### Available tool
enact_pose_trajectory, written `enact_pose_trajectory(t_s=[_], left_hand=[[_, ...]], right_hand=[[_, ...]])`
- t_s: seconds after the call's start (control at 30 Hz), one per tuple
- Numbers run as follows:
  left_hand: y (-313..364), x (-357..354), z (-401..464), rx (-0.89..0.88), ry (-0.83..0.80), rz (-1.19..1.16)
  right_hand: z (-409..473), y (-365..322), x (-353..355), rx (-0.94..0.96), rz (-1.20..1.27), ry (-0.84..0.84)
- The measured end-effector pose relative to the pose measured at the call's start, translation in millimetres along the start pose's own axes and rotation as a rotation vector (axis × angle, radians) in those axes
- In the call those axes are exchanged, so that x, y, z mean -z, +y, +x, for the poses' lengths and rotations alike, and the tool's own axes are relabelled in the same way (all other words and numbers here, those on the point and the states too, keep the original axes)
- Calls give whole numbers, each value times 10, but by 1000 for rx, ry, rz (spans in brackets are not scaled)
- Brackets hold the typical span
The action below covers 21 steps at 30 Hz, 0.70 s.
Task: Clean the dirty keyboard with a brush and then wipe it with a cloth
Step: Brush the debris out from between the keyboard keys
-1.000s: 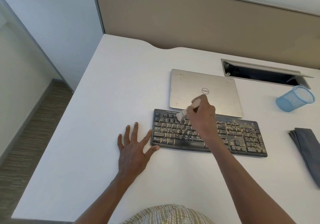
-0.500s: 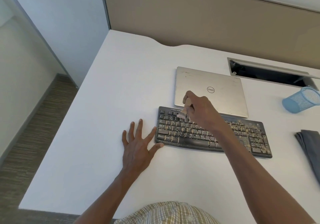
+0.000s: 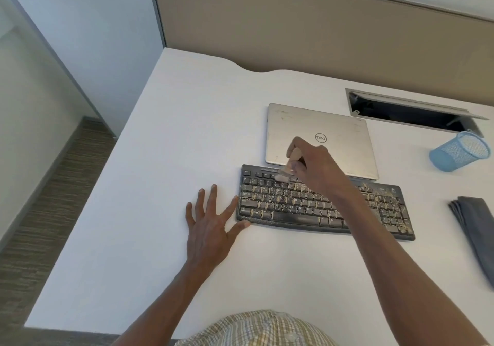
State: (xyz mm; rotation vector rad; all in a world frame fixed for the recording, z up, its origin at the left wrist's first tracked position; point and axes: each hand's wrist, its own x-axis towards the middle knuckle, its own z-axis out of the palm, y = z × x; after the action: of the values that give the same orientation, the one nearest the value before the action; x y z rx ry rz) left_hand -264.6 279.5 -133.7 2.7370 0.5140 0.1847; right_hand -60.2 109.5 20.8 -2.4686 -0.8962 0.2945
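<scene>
Brushing step, seen from the head camera. At left, our left hand (image 3: 211, 228) lies flat on the counter (image 3: 165, 158), fingers straight and spread, holding nothing; its thumb touches the keyboard's near left corner, so it can brace the board against sliding. The keyboard (image 3: 315, 206) sits toward the counter's far right part, its keys speckled with pale crumbs, thickest toward the right end. Our right hand (image 3: 314, 168) is curled round the wooden handle of the brush (image 3: 290, 164), whose bristles meet the upper key rows near the left end. We judge brushing barely begun. To do it well, we should keep the strokes short and in one direction, work the bristles into the gaps, and carry debris off the near edge, away from the closed laptop (image 3: 318, 137) just behind. The cloth (image 3: 475, 228), folded, waits at the counter's right edge, untouched.
</scene>
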Motion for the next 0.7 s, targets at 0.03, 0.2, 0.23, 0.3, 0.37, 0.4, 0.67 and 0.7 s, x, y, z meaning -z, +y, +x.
enact_pose_trajectory(t_s=[0.03, 0.2, 0.23, 0.3, 0.37, 0.4, 0.67, 0.7], left_hand=[[-1, -1, 1, -1, -2, 1], [2, 1, -3, 1, -5, -3], [4, 2, -2, 1, -2, -9], [4, 0, -1, 3, 8, -20], [2, -1, 2, 4, 8, -15], [2, -3, 0, 2, 6, -9], [2, 2, 0, 6, -2, 7], [-1, 2, -2, 6, -3, 6]], right_hand=[[22, -45, -26, -8, 71, 3], [-2, 3, -157, -7, 109, -12], [-33, 59, -130, -17, 70, -10], [-86, 109, -48, -11, -40, -13], [-98, 71, 9, -4, -136, -6], [-82, 25, 19, 3, -125, 5], [173, -355, -288, 50, 143, -14], [166, -345, -318, 54, 138, -18]])
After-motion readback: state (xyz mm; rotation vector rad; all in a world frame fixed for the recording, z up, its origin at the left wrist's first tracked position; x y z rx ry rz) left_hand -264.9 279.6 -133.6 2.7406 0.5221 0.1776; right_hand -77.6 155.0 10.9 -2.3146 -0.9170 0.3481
